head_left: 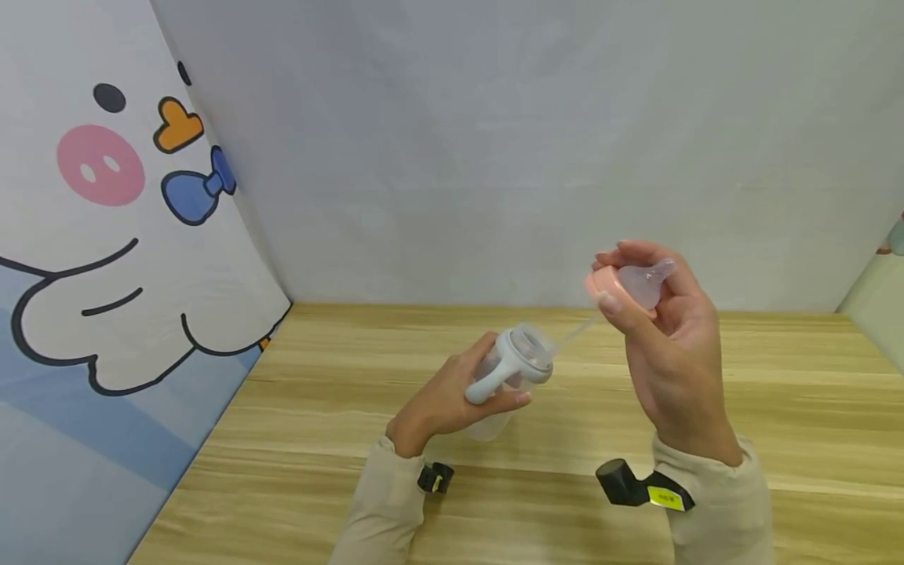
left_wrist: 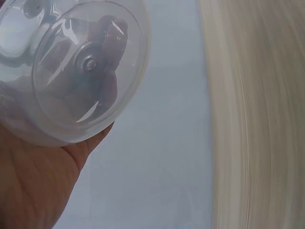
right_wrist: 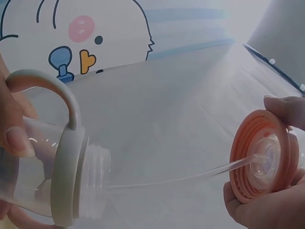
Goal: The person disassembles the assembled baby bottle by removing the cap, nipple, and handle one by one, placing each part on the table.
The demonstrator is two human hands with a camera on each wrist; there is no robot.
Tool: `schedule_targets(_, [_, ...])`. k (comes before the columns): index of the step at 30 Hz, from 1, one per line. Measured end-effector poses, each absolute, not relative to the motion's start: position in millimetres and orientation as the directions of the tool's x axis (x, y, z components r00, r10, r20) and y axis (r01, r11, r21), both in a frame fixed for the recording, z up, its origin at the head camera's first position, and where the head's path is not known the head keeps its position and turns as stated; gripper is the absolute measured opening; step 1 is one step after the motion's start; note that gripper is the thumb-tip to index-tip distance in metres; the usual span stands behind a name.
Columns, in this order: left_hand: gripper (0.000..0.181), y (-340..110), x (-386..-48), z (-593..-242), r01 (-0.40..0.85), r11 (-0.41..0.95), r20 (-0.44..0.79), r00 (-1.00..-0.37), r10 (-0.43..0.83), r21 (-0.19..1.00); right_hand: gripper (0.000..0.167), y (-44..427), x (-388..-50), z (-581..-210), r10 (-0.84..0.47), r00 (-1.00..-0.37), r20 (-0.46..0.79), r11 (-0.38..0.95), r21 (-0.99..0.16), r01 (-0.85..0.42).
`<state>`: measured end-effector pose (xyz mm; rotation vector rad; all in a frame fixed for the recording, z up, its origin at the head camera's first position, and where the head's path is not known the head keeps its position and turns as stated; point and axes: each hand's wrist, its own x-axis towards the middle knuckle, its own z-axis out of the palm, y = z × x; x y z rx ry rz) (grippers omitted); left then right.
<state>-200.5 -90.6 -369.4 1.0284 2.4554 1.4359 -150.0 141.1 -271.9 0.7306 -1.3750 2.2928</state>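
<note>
My left hand [head_left: 441, 396] grips a clear baby bottle [head_left: 490, 428] above the table, tilted with its uncapped mouth toward the right. A pale grey handle ring [right_wrist: 66, 179] sits around the bottle just below its threaded neck [right_wrist: 99, 174]. Between thumb and fingers, my right hand [head_left: 678, 373] holds a pink screw collar [right_wrist: 242, 162] fitted with a clear nipple [head_left: 644, 281]. From the collar's underside a thin clear straw [right_wrist: 190, 177] runs to the bottle, its far end at or inside the mouth. In the left wrist view the bottle's round base [left_wrist: 102, 102] hides most of the fingers.
A wood-grain table [head_left: 318, 471] lies beneath both hands. Behind it hangs a plain pale backdrop [head_left: 494, 157], and a cartoon-printed panel [head_left: 106, 314] stands at the left. Small black devices [head_left: 621, 482] are strapped at both wrists.
</note>
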Motion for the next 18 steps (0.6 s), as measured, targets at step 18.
schedule_targets(18, [0.065, -89.6, -201.6, -370.5, 0.493, 0.349, 0.217, -0.773, 0.596, 0.797, 0.042, 145.1, -144.1, -267.1, 0.074, -0.748, 0.659, -0.515, -0.617, -0.595])
